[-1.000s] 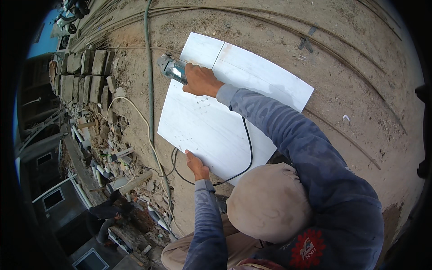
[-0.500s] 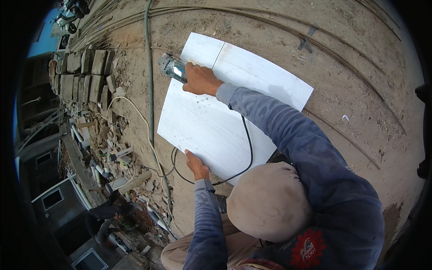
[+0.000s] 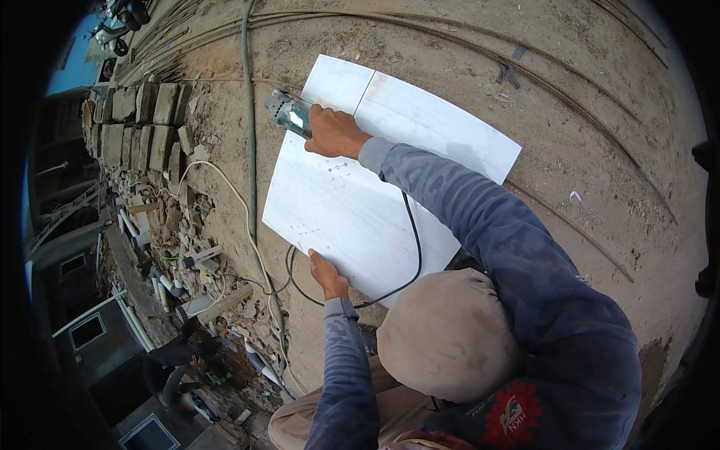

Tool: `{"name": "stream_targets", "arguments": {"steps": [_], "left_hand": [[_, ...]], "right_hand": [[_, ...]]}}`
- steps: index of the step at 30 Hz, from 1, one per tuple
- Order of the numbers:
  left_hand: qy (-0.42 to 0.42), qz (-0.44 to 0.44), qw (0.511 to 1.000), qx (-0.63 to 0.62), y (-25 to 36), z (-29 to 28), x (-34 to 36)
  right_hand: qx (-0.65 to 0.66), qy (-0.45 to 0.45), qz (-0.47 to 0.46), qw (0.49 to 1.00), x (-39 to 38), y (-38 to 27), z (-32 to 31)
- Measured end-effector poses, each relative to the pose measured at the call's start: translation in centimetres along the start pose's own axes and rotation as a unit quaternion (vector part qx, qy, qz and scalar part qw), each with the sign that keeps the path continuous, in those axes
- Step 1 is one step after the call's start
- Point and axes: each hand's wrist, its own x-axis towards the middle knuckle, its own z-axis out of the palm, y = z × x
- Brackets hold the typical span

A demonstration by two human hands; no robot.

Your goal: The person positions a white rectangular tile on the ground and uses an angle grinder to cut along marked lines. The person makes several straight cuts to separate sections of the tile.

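Neither of my hands is in view. A co-worker in a beige cap [image 3: 442, 330] and dark jacket [image 3: 570, 345] crouches below me, seen from above and behind. The co-worker's right hand [image 3: 334, 133] grips a teal-and-silver angle grinder [image 3: 289, 112] at the left edge of a white panel [image 3: 337, 210]; its disc is too hidden to make out. The co-worker's left hand [image 3: 330, 274] holds the panel's lower edge. Across the upper part runs a straight line or joint, setting off a smaller section [image 3: 337, 79]. A black cord [image 3: 416, 247] loops over the panel.
A green hose [image 3: 249, 165], a pale cable [image 3: 232, 187] and long thin rods [image 3: 510, 60] lie on the dirt. At left are stacked blocks [image 3: 142, 127], rubble with pipes [image 3: 165, 285], dark walls with windows, and another person [image 3: 172, 360] bending down. Motorbikes [image 3: 112, 30] stand at upper left.
The co-worker's right forearm and cap have shifted very slightly; the grinder and panel look unmoved. The person in the rubble at left has moved a little.
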Motion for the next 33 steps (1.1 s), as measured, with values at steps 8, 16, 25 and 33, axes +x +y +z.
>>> {"name": "stream_targets", "arguments": {"steps": [8, 16, 25, 33], "left_hand": [[0.008, 0.0, 1.0, 0.004, -0.31, -0.09, 0.28], [0.013, -0.004, 1.0, -0.006, -0.45, 0.05, 0.43], [0.015, -0.006, 1.0, -0.006, -0.27, 0.24, 0.2], [0.012, 0.011, 1.0, -0.009, -0.24, 0.36, -0.02]], "right_hand": [[0.003, -0.014, 0.004, 1.0, 0.04, -0.19, -0.34], [-0.011, -0.019, 0.009, 1.0, 0.13, -0.38, -0.35], [-0.014, -0.02, 0.023, 0.999, 0.28, -0.54, -0.32], [-0.015, -0.015, 0.019, 1.0, 0.36, -0.57, -0.25]]}}
